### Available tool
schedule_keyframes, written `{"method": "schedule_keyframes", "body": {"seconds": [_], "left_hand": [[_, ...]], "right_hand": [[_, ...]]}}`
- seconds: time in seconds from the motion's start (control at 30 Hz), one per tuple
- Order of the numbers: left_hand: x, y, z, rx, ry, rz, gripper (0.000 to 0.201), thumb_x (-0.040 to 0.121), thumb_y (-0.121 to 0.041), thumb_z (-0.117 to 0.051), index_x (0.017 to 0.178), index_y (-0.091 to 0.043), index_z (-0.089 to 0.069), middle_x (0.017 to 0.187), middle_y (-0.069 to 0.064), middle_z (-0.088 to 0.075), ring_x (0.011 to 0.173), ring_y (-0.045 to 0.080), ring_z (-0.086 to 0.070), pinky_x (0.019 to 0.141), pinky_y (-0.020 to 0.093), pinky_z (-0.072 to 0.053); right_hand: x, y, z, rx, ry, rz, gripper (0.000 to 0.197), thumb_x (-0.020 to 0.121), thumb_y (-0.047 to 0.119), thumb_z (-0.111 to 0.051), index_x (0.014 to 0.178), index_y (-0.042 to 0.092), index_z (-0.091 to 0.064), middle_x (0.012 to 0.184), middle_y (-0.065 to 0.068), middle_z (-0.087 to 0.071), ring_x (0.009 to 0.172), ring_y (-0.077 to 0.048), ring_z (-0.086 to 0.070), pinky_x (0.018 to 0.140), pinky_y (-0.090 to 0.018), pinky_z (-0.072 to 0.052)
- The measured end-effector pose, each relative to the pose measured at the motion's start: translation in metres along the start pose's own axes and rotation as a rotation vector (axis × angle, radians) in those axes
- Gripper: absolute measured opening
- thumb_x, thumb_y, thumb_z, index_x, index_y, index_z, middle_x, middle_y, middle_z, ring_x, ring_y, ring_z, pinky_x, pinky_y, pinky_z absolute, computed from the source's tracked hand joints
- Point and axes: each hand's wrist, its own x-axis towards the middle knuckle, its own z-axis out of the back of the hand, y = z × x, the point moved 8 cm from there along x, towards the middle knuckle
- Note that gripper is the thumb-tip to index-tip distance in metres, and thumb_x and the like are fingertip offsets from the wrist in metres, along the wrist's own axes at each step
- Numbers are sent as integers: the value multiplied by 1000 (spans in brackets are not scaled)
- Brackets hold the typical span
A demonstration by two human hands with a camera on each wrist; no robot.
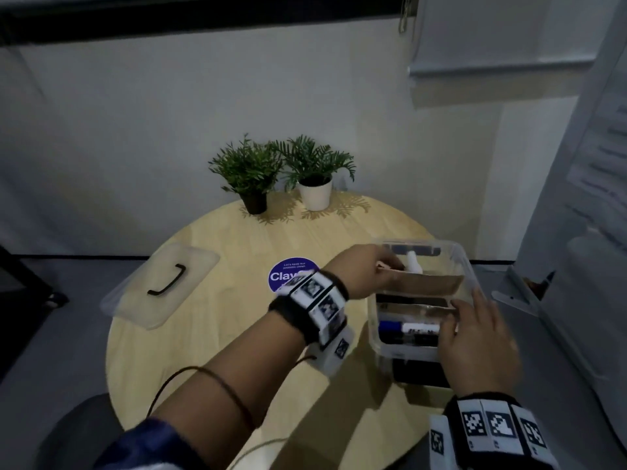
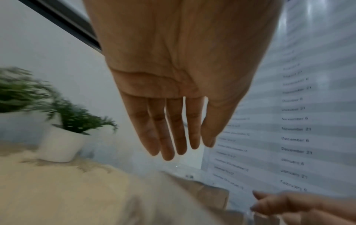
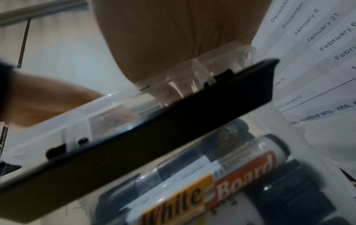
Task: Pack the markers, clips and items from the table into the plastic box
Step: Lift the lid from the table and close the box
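Observation:
A clear plastic box [image 1: 470, 266] stands on the right of the round wooden table [image 1: 220, 351]. It holds brown card dividers [image 1: 427, 283], a white bottle [image 1: 414, 262] and a blue-capped marker [image 1: 407, 329]. My left hand [image 1: 390, 264] hovers over the box's far left corner. Its fingers [image 2: 167, 144] are straight and hold nothing. My right hand [image 1: 464, 310] lies over the box's near right side, with its fingers spread on the contents. In the right wrist view the palm [image 3: 173, 38] sits above the rim. The fingers are hidden there. Whiteboard markers [image 3: 221, 182] show through the wall below a black latch [image 3: 154, 137].
The box's clear lid [image 1: 135, 300] with a black handle lies on the table's left. Two potted plants [image 1: 251, 178] [image 1: 315, 178] stand at the far edge. A purple sticker [image 1: 288, 271] sits mid-table. A printed sheet of dates [image 2: 294, 129] hangs close on the right.

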Motion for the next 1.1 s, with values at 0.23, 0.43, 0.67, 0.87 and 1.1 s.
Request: {"method": "schedule_keyframes", "body": {"seconds": [0.23, 0.43, 0.67, 0.87, 1.1], "left_hand": [[-155, 178, 40, 21, -110, 407, 35, 92, -37, -58, 125, -26, -59, 131, -7, -59, 114, 12, -58, 97, 29, -47], [-239, 339, 107, 178, -276, 833, 51, 91, -42, -56, 136, -19, -48, 141, 8, -49, 127, 27, -47, 104, 40, -41], [-264, 453, 131, 173, -294, 1121, 72, 90, -50, -51, 147, -15, -27, 156, 11, -25, 143, 32, -22, 116, 47, -24], [-266, 520, 138, 89, -300, 1117, 80, 91, -50, -49, 151, -9, -16, 160, 14, -12, 147, 32, -13, 119, 47, -19], [-263, 543, 127, -172, -416, 1122, 76, 86, -52, -58, 140, -4, -36, 141, 24, -43, 129, 39, -43, 106, 49, -38]], "right_hand": [[-4, 37, 8, -42, -70, 74, 46, 88, 20, -39, 130, 3, -49, 144, -22, -41, 135, -40, -34, 110, -56, -30], [-56, 217, -79, 293, 162, 558, 35, 85, 16, -53, 120, 16, -57, 149, -6, -34, 139, -25, -31, 111, -42, -35], [-120, 379, -238, 420, 756, 519, 43, 93, 24, -45, 134, 15, -44, 146, -1, -37, 128, -20, -47, 102, -36, -43], [-136, 421, -277, 457, 845, 366, 63, 95, 28, -44, 151, 14, -18, 159, -2, -19, 145, -17, -23, 118, -28, -21], [-144, 435, -296, 622, 919, 219, 70, 94, 30, -45, 152, 18, -7, 161, -5, -5, 148, -21, -8, 121, -37, -14]]}}
